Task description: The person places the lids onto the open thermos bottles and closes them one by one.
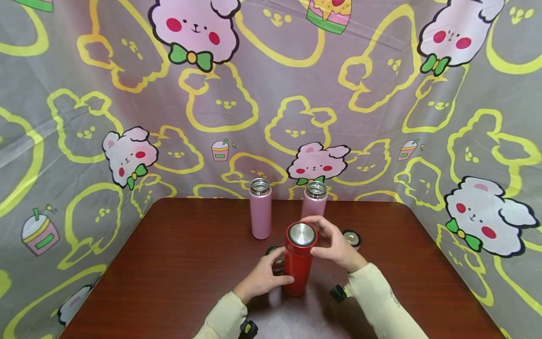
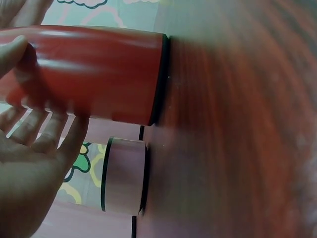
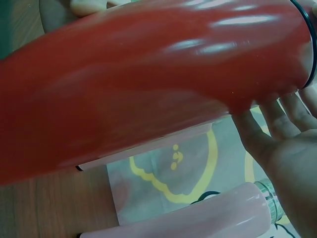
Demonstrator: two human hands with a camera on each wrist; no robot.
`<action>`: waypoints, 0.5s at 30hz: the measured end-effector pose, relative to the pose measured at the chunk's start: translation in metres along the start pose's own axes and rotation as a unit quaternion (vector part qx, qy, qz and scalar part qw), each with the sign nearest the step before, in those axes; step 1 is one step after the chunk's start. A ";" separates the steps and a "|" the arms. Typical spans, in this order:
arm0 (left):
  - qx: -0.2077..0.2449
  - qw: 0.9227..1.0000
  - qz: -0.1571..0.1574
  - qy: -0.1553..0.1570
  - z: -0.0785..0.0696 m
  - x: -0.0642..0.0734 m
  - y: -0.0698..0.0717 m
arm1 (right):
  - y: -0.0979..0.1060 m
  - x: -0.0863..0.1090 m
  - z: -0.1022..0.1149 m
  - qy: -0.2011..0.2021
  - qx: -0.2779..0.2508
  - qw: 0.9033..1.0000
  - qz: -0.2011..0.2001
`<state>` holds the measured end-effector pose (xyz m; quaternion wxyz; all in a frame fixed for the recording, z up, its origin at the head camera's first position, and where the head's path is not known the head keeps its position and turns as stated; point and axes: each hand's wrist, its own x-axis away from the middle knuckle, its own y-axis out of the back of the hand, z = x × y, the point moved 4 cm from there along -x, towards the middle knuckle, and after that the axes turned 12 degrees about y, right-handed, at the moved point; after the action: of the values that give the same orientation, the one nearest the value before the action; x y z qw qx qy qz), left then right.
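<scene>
A red thermos bottle (image 1: 298, 270) with a silver-topped lid (image 1: 302, 234) stands upright at the front middle of the table. My left hand (image 1: 260, 278) holds its lower body from the left, thumb in front and fingers behind. From the right, my right hand (image 1: 338, 249) grips it near the top, around the lid's seam. In the left wrist view, the thermos's black base rim (image 2: 161, 79) is right at the tabletop. A pink lid (image 2: 125, 176) stands beyond the left hand, mostly hidden behind that hand in the head view.
Two lidless pink thermos bottles stand behind, one at left (image 1: 260, 212) and one at right (image 1: 314, 205), the latter partly covered by the right hand. Another pink lid (image 1: 352, 238) lies beyond the right wrist. A patterned cloth (image 1: 296, 94) surrounds the brown table (image 1: 190, 263).
</scene>
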<state>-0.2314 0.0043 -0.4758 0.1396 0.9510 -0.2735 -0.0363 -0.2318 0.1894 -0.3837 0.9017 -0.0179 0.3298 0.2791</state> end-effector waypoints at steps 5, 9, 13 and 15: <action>0.002 1.000 0.005 -0.016 0.003 -0.001 -0.001 | 0.001 0.003 -0.002 0.007 0.027 0.999 -0.018; 0.003 1.000 0.006 -0.016 0.003 0.000 0.000 | 0.001 0.002 -0.003 0.010 -0.007 1.000 -0.013; 0.004 1.000 0.003 -0.006 0.003 -0.001 0.001 | -0.002 -0.003 -0.003 0.020 -0.106 0.994 0.025; 0.005 1.000 0.001 0.001 0.001 -0.001 0.001 | -0.004 -0.008 -0.003 0.030 -0.156 0.986 0.049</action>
<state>-0.2325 0.0040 -0.4765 0.1354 0.9513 -0.2749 -0.0343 -0.2362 0.1811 -0.3820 0.8627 -0.1506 0.3094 0.3706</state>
